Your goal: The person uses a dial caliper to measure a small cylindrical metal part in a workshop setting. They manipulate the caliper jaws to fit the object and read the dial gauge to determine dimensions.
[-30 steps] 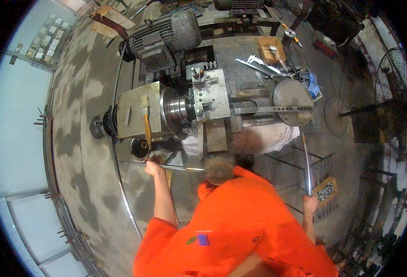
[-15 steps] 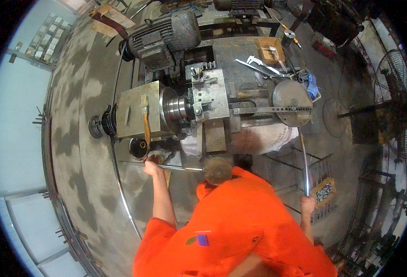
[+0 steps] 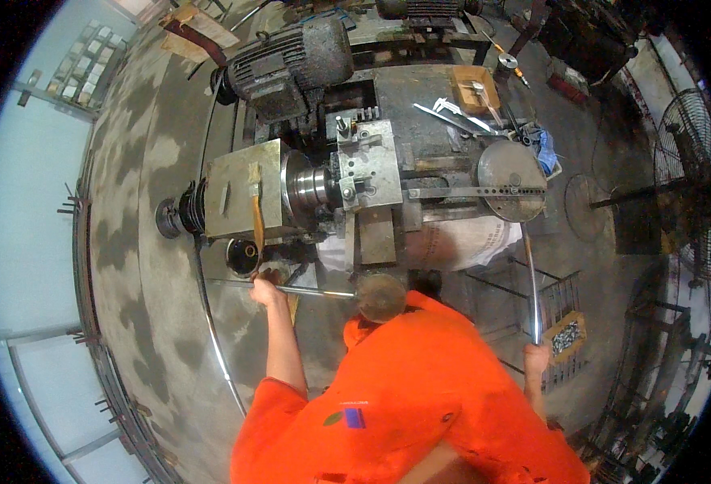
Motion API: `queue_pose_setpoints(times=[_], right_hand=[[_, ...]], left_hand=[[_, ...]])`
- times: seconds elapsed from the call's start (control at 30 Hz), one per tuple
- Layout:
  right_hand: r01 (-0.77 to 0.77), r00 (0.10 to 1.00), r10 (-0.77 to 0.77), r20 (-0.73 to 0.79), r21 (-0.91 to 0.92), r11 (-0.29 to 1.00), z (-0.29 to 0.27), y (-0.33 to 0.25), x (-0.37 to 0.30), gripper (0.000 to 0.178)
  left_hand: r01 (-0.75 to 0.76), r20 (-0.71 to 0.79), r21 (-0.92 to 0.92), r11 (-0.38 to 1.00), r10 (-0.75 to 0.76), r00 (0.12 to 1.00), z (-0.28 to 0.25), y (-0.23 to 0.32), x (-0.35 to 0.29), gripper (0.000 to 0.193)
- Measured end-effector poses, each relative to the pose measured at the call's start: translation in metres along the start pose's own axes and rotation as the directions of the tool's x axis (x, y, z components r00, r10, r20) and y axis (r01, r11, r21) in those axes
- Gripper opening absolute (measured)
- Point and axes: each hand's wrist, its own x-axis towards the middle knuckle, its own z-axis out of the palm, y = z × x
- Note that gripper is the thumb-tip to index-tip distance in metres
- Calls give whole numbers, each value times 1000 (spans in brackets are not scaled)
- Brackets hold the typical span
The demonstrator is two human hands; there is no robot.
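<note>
My left hand is closed around a thin metal rod that runs sideways in front of the machine, toward a round brown knob-like part by my chest. Just above this hand is a dark round cup-like part. My right hand is wrapped round the lower end of a shiny metal lever bar, which reaches up to a round metal plate at the machine's right. Between them, a bright ringed cylindrical spindle faces a bolted steel tool block.
A wooden-handled brush lies on the square metal housing. Behind stands a finned motor. Calipers and a cardboard box lie at the back right. A box of small metal parts sits beside my right hand. A fan stands far right.
</note>
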Motion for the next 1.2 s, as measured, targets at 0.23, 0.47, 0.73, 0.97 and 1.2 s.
queue_pose_setpoints(times=[0.23, 0.47, 0.73, 0.97, 1.2], right_hand=[[-225, 969, 218, 119, 48, 973, -46, -56, -7, 35], [-280, 948, 273, 160, 23, 960, -44, -55, -6, 37], [-258, 956, 264, 126, -61, 964, -35, -51, -7, 35], [-260, 950, 257, 177, -5, 966, -37, -52, -7, 33], [-223, 965, 222, 139, -12, 975, -33, -52, -9, 35]], left_hand=[[9, 20, 8, 1000, -10, 1000, 0, 2, -4, 18], [3, 36, 28, 1000, -4, 999, -3, -1, 2, 20], [4, 45, -8, 1000, -3, 999, -1, -1, 2, 22], [0, 26, 2, 1000, 0, 1000, -2, -1, 3, 24], [1, 30, 13, 1000, -1, 1000, -6, -4, 9, 24]])
